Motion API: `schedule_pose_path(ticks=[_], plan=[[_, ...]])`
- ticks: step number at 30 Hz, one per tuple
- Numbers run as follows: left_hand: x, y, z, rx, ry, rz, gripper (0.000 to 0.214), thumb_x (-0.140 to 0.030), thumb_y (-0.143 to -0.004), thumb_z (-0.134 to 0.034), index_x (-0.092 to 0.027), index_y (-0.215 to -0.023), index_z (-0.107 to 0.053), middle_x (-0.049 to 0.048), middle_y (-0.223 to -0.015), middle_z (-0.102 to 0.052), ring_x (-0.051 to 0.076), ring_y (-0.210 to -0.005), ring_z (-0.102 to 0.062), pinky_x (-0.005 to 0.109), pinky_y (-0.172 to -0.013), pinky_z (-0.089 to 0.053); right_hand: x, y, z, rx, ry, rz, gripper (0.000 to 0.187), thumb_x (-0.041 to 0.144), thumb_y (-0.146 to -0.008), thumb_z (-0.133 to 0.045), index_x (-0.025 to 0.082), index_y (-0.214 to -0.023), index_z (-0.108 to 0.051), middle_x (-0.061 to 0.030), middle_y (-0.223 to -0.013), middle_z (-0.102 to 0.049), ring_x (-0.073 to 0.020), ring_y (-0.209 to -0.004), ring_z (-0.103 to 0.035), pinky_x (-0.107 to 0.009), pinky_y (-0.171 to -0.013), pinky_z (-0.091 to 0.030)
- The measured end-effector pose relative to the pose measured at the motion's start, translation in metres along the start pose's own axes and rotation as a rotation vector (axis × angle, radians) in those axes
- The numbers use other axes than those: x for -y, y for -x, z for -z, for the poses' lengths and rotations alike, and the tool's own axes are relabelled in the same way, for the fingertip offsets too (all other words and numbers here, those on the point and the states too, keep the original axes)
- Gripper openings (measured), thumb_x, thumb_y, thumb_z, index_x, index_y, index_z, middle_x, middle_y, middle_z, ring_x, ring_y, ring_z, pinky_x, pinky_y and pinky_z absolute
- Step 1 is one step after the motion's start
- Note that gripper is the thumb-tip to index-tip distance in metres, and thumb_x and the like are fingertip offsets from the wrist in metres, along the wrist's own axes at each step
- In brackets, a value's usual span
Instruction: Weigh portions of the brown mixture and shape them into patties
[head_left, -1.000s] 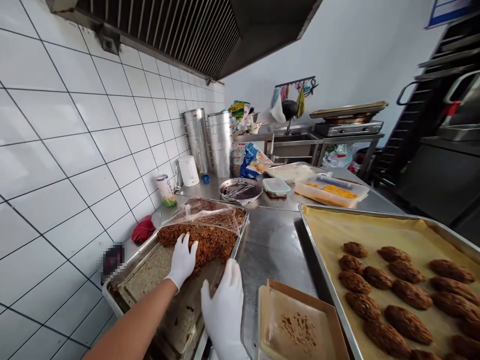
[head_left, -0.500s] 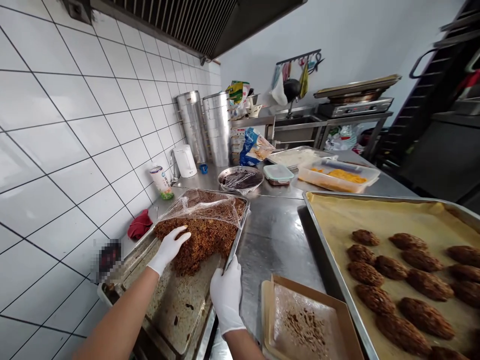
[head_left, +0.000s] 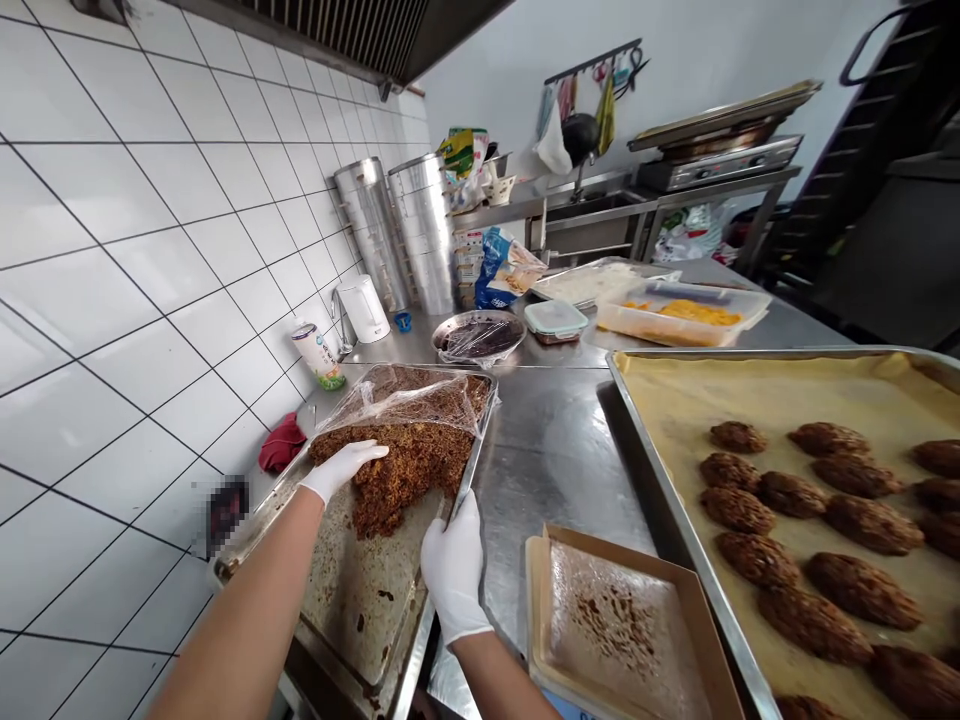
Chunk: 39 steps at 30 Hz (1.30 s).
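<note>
A metal tray [head_left: 341, 590] on the left holds a mound of brown, crumbly mixture [head_left: 416, 465] at its far end. Clear plastic wrap [head_left: 397, 400] lies over the back of the mound. My left hand [head_left: 349, 468], in a white glove, rests against the mixture's left front with fingers stretched out; its fingertips touch the crumbs. At the tray's right edge my gloved right hand [head_left: 455, 565] is closed around the rim, its thumb uppermost. The near part of the tray shows bare metal with dark specks.
On the right stands a paper-lined baking tray [head_left: 795, 385] with several brown oval patties [head_left: 874, 522]. Between the trays sits a box [head_left: 622, 620] lined with film and crumbs. Behind are a wrapped bowl [head_left: 480, 337], a lidded container [head_left: 556, 320] and a plastic tub [head_left: 679, 315].
My left hand has shifted slightly right along the mixture, its fingers now closer together and flatter. My right hand keeps its hold on the tray rim. The camera view has tilted a little.
</note>
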<state>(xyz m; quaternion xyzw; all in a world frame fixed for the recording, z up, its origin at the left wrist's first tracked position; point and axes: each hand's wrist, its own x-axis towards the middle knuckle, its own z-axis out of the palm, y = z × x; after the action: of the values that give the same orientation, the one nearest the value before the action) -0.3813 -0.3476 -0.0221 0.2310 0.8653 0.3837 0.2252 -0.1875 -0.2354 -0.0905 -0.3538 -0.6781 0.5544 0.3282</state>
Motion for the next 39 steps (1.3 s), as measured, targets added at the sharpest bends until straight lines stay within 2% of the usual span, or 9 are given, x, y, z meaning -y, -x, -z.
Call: schedule_pose_path(ticks=[8, 12, 17, 21, 26, 29, 32, 36, 39], plan=[[-0.004, -0.002, -0.013, 0.064, -0.001, 0.031, 0.035, -0.037, -0.096, -0.063, -0.018, -0.126, -0.061, 0.0097, -0.131, -0.062, 0.025, -0.111, -0.064, 0.047, -0.093, -0.056, 0.008, 0.000, 0.003, 0.015, -0.011, -0.034, 0.058, 0.013, -0.080, -0.045, 0.013, -0.138, -0.052, -0.0182, -0.127, -0.069, -0.0316, -0.115, -0.066, -0.039, -0.096, -0.049], [-0.003, 0.001, -0.018, 0.089, 0.007, 0.041, 0.037, -0.037, -0.096, -0.063, -0.017, -0.127, -0.061, 0.0095, -0.130, -0.062, 0.026, -0.110, -0.064, 0.047, -0.092, -0.056, 0.009, 0.001, 0.004, 0.015, 0.004, -0.029, 0.052, 0.020, -0.086, -0.045, 0.013, -0.136, -0.053, -0.0199, -0.127, -0.069, -0.0334, -0.114, -0.066, -0.040, -0.094, -0.049], [-0.005, 0.016, -0.028, 0.133, 0.045, 0.002, 0.037, -0.037, -0.096, -0.064, -0.017, -0.127, -0.061, 0.0096, -0.128, -0.063, 0.025, -0.109, -0.065, 0.046, -0.091, -0.057, 0.010, 0.000, 0.004, 0.011, 0.054, -0.036, 0.048, 0.038, -0.096, -0.038, 0.009, -0.130, -0.056, -0.0255, -0.121, -0.070, -0.0368, -0.109, -0.068, -0.044, -0.090, -0.048], [-0.005, 0.033, -0.040, 0.125, 0.083, -0.046, 0.035, -0.037, -0.095, -0.064, -0.016, -0.124, -0.062, 0.0089, -0.127, -0.064, 0.026, -0.110, -0.065, 0.047, -0.092, -0.056, 0.010, -0.001, 0.005, 0.022, 0.076, -0.034, 0.047, 0.040, -0.097, -0.034, 0.011, -0.127, -0.057, -0.0253, -0.118, -0.071, -0.0370, -0.105, -0.070, -0.044, -0.086, -0.048], [-0.005, 0.060, -0.058, 0.044, 0.147, -0.122, 0.038, -0.037, -0.094, -0.065, -0.017, -0.127, -0.063, 0.0105, -0.133, -0.065, 0.028, -0.120, -0.062, 0.050, -0.104, -0.048, 0.009, 0.000, 0.006, 0.020, 0.083, -0.030, 0.049, 0.040, -0.098, -0.033, 0.009, -0.128, -0.057, -0.0265, -0.118, -0.071, -0.0369, -0.105, -0.070, -0.043, -0.084, -0.048], [-0.005, 0.079, -0.062, 0.000, 0.171, -0.146, 0.048, -0.039, -0.089, -0.067, -0.019, -0.132, -0.063, 0.0087, -0.139, -0.065, 0.029, -0.128, -0.059, 0.043, -0.112, -0.043, 0.005, 0.000, 0.006, 0.016, 0.079, -0.028, 0.051, 0.041, -0.098, -0.032, 0.009, -0.130, -0.056, -0.0262, -0.121, -0.070, -0.0365, -0.109, -0.069, -0.043, -0.088, -0.047], [-0.002, 0.092, -0.064, -0.051, 0.166, -0.125, 0.052, -0.045, -0.088, -0.064, -0.021, -0.134, -0.063, 0.0075, -0.140, -0.065, 0.029, -0.129, -0.058, 0.040, -0.111, -0.043, 0.002, 0.001, 0.006, 0.010, 0.073, -0.023, 0.051, 0.042, -0.098, -0.033, 0.011, -0.131, -0.057, -0.0239, -0.123, -0.071, -0.0340, -0.111, -0.068, -0.042, -0.091, -0.047], [0.002, 0.092, -0.075, -0.212, 0.111, -0.023, 0.055, -0.056, -0.092, -0.053, -0.018, -0.129, -0.065, 0.0139, -0.133, -0.068, 0.032, -0.127, -0.060, 0.042, -0.110, -0.041, 0.000, 0.001, 0.007, 0.003, 0.065, -0.021, 0.049, 0.042, -0.098, -0.034, 0.012, -0.130, -0.058, -0.0220, -0.123, -0.072, -0.0315, -0.110, -0.069, -0.039, -0.090, -0.048], [0.005, 0.084, -0.082, -0.350, 0.055, 0.032, 0.062, -0.060, -0.089, -0.056, -0.013, -0.130, -0.061, 0.0198, -0.137, -0.063, 0.034, -0.131, -0.056, 0.044, -0.114, -0.034, -0.001, 0.001, 0.009, 0.005, 0.068, -0.024, 0.048, 0.041, -0.098, -0.035, 0.013, -0.127, -0.060, -0.0212, -0.120, -0.073, -0.0319, -0.108, -0.070, -0.040, -0.090, -0.049]])
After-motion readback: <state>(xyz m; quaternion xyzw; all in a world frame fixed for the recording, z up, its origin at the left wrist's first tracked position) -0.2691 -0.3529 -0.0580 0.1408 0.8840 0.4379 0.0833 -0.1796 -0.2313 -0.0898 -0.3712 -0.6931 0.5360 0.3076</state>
